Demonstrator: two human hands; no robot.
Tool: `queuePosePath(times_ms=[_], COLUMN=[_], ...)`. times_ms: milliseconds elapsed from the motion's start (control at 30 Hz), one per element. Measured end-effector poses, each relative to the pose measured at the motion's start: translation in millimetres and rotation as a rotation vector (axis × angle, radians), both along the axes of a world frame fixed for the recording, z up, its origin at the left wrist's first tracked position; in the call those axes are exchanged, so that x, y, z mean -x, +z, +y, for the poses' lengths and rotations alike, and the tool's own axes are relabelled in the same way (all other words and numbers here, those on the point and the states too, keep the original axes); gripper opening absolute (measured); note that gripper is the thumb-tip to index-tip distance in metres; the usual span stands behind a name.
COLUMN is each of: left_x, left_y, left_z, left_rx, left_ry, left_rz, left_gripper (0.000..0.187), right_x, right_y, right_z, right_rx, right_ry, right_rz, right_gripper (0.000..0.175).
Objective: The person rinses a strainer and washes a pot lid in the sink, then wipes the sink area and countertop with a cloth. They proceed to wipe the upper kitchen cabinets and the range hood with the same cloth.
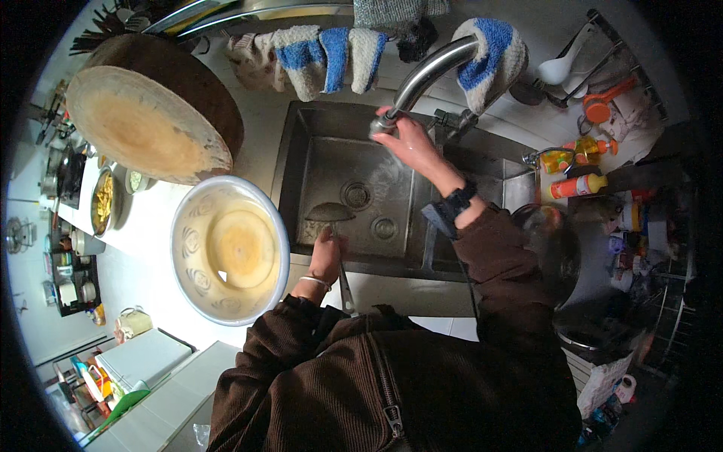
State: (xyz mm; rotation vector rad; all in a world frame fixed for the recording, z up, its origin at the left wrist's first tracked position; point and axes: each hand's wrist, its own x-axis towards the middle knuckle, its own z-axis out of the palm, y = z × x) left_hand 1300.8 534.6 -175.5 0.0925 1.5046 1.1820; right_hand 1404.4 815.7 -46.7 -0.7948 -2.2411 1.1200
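My left hand (329,253) grips the handle of a metal skimmer or ladle (330,212), its dark round head over the left part of the steel sink basin (333,158). The handle's end points back towards my body. At the far side of the basin, my right hand (409,141) has its fingers curled around the outlet end of the chrome faucet (432,70). A pale blurred streak, seemingly running water, falls below that hand towards the drain (357,195). A second round fitting (384,227) lies on the basin floor.
Left of the sink stands a large patterned basin (192,248) with cloudy liquid inside. A thick round wooden chopping block (149,121) leans behind it. Striped cloths (333,59) hang at the back. Bottles (576,186) stand at the right, and a dish of yellow food (103,198) sits far left.
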Motion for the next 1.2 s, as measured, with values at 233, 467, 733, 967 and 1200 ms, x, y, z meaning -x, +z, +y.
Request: queuePosePath(times_ms=[233, 467, 733, 967, 1200], left_x=[-3, -3, 1, 3, 9], left_y=[53, 30, 21, 8, 6], left_z=[5, -4, -3, -8, -11], left_rx=[0.008, 0.012, -0.032, 0.009, 0.0], left_ry=[0.199, 0.263, 0.242, 0.262, 0.222], left_rz=[0.052, -0.008, -0.015, -0.004, 0.043], left_gripper=[0.039, 0.035, 0.051, 0.054, 0.051], right_x=[22, -53, -47, -29, -56], right_y=[-10, 29, 19, 14, 44], right_z=[-47, -36, -32, -16, -14], right_rx=[0.41, 0.453, 0.412, 0.184, 0.215], right_ry=[0.227, 0.323, 0.312, 0.19, 0.264], right_rz=[0.235, -0.191, -0.218, -0.24, -0.499], right_gripper=[0.032, 0.041, 0.043, 0.038, 0.047])
